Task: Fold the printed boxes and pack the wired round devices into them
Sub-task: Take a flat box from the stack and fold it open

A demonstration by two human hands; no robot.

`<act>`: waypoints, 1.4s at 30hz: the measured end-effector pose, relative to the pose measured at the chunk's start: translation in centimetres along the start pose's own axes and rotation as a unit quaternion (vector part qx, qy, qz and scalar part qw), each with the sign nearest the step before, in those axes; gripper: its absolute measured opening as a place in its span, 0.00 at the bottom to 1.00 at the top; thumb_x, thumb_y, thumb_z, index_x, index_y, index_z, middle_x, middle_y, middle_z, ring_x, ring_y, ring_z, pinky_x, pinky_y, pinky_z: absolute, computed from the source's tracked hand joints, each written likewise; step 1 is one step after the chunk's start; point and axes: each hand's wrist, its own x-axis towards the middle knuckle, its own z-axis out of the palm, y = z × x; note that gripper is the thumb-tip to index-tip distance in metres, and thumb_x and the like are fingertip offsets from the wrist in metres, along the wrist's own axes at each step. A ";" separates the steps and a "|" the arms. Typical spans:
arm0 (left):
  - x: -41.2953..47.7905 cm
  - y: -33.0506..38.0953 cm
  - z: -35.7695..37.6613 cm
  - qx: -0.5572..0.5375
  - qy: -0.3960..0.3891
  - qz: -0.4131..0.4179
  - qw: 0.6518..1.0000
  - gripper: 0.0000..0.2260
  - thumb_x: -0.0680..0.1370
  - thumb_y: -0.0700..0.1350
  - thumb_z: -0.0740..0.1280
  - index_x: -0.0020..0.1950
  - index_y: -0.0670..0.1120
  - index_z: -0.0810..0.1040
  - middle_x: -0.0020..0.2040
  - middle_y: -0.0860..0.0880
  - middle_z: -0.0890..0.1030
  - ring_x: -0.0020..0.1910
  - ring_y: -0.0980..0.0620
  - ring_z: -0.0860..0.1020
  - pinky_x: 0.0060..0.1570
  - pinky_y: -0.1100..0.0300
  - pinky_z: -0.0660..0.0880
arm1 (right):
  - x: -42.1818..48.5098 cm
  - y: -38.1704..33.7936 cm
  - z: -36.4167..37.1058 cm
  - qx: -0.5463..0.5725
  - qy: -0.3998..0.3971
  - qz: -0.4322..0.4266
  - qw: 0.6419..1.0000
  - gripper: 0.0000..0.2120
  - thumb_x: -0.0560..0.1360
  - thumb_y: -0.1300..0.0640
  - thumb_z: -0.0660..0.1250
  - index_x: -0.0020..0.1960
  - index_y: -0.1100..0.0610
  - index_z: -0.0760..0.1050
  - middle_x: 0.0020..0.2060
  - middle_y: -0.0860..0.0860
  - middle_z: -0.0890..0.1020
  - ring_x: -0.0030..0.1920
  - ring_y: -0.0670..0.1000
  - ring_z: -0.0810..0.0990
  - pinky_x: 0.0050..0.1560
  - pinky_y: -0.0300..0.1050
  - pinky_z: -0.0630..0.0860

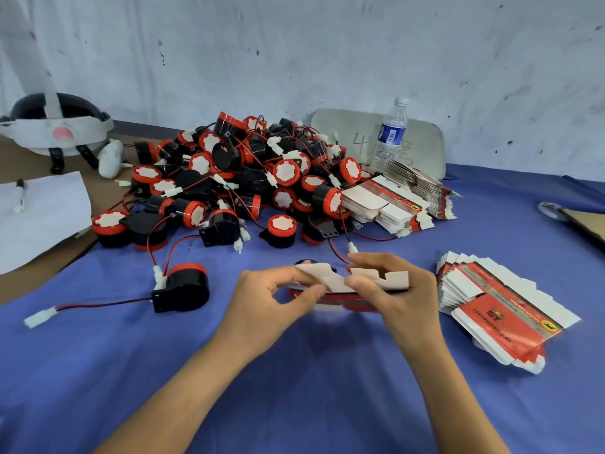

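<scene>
I saw a flat printed box (360, 281) at the middle of my view, held low over the blue cloth (294, 388). Its white unprinted side and notched flaps faced up, and a red printed face showed along its lower edge. I could not tell whether it touched the cloth. At nine o'clock from it a lone wired round device (185, 288) lay on the cloth: black body, red cap, and a red-and-black lead ending in a white plug. At three o'clock sat a fanned stack of flat boxes (501, 309), red and white with a grey band. Farther off at twelve o'clock rose a heap of devices (245, 178), many showing a white disc in the red cap, their leads tangled. A second stack of flat boxes (393, 199) lay against the heap at one o'clock.

The cloth covered most of the table. At ten o'clock lay bare brown board with a white sheet (39, 217), and beyond it a helmet (55, 126). A water bottle (391, 132) stood before a grey panel (425, 142), against a scuffed pale wall (327, 44).

Both bare forearms ran up from six o'clock. My left hand (271, 296) pinched the box's left end between thumb and forefinger. My right hand (393, 286) gripped its right part, thumb on a white flap and fingers curled behind.
</scene>
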 end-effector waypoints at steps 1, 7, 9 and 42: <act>0.0 -0.1 0.1 0.021 -0.017 -0.012 1.000 0.08 0.74 0.42 0.73 0.46 0.57 0.84 0.48 0.62 0.84 0.51 0.64 0.80 0.49 0.70 0.74 | 0.1 0.1 -0.2 -0.022 0.000 -0.006 1.000 0.16 0.59 0.40 0.73 0.46 0.43 0.83 0.39 0.45 0.85 0.41 0.50 0.84 0.45 0.55 0.81; -0.2 0.4 0.5 -0.087 -0.003 -0.087 0.992 0.07 0.76 0.49 0.67 0.46 0.53 0.85 0.49 0.61 0.84 0.53 0.64 0.80 0.48 0.73 0.74 | 0.1 0.2 -0.1 -0.077 -0.034 -0.039 0.996 0.19 0.63 0.38 0.69 0.53 0.40 0.79 0.40 0.44 0.85 0.43 0.48 0.83 0.46 0.52 0.80; -0.4 0.6 0.9 -0.159 0.005 -0.123 0.980 0.14 0.74 0.55 0.63 0.49 0.50 0.85 0.50 0.54 0.85 0.53 0.56 0.82 0.55 0.61 0.76 | 0.1 0.4 0.1 -0.099 -0.054 -0.046 0.993 0.24 0.64 0.36 0.67 0.59 0.42 0.77 0.42 0.41 0.84 0.45 0.45 0.82 0.47 0.50 0.78; -1.6 -0.6 3.2 -0.259 -0.022 -0.151 0.954 0.14 0.72 0.52 0.66 0.56 0.50 0.78 0.51 0.51 0.85 0.51 0.51 0.83 0.46 0.63 0.79 | 0.1 1.5 2.2 0.033 0.142 0.018 0.989 0.15 0.69 0.38 0.61 0.49 0.47 0.70 0.37 0.35 0.79 0.37 0.36 0.76 0.38 0.32 0.71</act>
